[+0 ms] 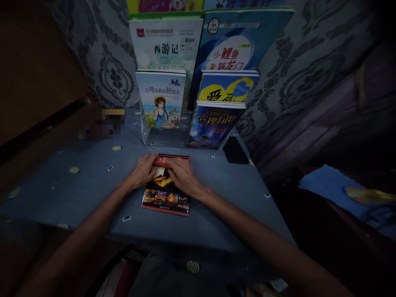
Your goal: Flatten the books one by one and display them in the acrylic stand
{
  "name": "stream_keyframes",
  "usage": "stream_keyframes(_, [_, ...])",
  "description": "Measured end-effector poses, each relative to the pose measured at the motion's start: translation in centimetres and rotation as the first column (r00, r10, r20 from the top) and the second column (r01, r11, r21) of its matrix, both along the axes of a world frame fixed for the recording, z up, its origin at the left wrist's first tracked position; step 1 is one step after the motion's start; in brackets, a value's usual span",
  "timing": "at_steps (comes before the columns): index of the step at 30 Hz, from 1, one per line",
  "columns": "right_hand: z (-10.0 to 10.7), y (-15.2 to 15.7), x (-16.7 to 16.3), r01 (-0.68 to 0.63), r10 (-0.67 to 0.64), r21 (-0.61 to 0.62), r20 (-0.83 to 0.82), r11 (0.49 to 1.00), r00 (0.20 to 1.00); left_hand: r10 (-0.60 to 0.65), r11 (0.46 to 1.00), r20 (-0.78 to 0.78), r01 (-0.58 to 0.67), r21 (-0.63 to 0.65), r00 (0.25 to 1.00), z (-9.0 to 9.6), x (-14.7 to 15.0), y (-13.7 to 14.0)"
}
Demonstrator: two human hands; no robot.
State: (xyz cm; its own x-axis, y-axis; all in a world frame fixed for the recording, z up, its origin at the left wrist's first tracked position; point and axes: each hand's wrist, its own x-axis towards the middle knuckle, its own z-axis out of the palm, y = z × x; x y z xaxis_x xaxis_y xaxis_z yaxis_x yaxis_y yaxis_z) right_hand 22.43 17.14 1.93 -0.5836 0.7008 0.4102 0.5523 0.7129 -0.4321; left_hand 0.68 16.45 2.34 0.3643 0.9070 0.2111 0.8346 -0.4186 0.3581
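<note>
A dark paperback book [165,199] with a red band at its top and a row of small pictures near its bottom lies closed on the table, cover up. My left hand [142,171] rests along its upper left edge, fingers stretched toward the top corner. Across the upper right of the cover lies my right hand [183,175], its fingers extended flat toward the red band. Both hands touch the book, and neither is wrapped round it. The hands hide part of the title and the cover's sides.
Behind the book, a clear stand [167,137] holds several upright picture books, among them a light blue book [162,101] and a dark blue book [216,126]. A black phone [235,150] lies right of the stand. Blue patterned cloth covers the table [93,185]. Patterned curtain [114,78] hangs behind.
</note>
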Motion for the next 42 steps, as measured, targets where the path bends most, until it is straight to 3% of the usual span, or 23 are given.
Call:
stream_keyframes(3, [-0.1,-0.2,-3.0,-0.095,0.097,-0.019,0.153,0.995,0.984,-0.001,1.000,0.020,0.002,-0.011,1.000,0.1,0.1,0.0])
stream_keyframes(6, [-0.3,0.0,-3.9,-0.068,0.077,-0.055,0.198,0.996,0.977,-0.011,1.000,0.042,0.012,-0.011,0.999,0.2,0.1,0.0])
stream_keyframes(15, [-0.6,0.2,2.6,0.164,-0.159,-0.022,0.162,0.986,0.974,0.011,1.000,0.023,-0.011,0.013,1.000,-0.1,0.2,-0.1])
stream_keyframes(19, [-1.5,0.5,4.8,0.203,-0.201,-0.014,0.099,0.979,0.975,-0.001,1.000,0.010,0.000,0.010,1.000,0.0,0.2,-0.1])
stream_keyframes(27, [-1.9,0.9,5.3,0.171,-0.170,-0.060,0.029,0.983,0.985,-0.009,0.997,-0.122,0.019,0.081,0.992,0.1,0.4,0.3])
stream_keyframes(31, [-1.8,0.7,5.5,0.165,-0.163,-0.063,0.035,0.984,0.986,-0.149,0.986,-0.199,0.160,0.041,0.969,1.2,1.5,0.9])
stream_keyframes(36, [-1.7,0.7,5.5,0.141,-0.137,-0.064,0.061,0.988,0.989,-0.323,0.946,-0.126,0.323,-0.019,0.938,1.3,4.2,2.6])
stream_keyframes(42, [-1.3,-0.3,5.5,0.125,-0.122,-0.052,0.069,0.991,0.990,-0.259,0.965,-0.065,0.260,0.018,0.964,0.4,5.4,3.4])
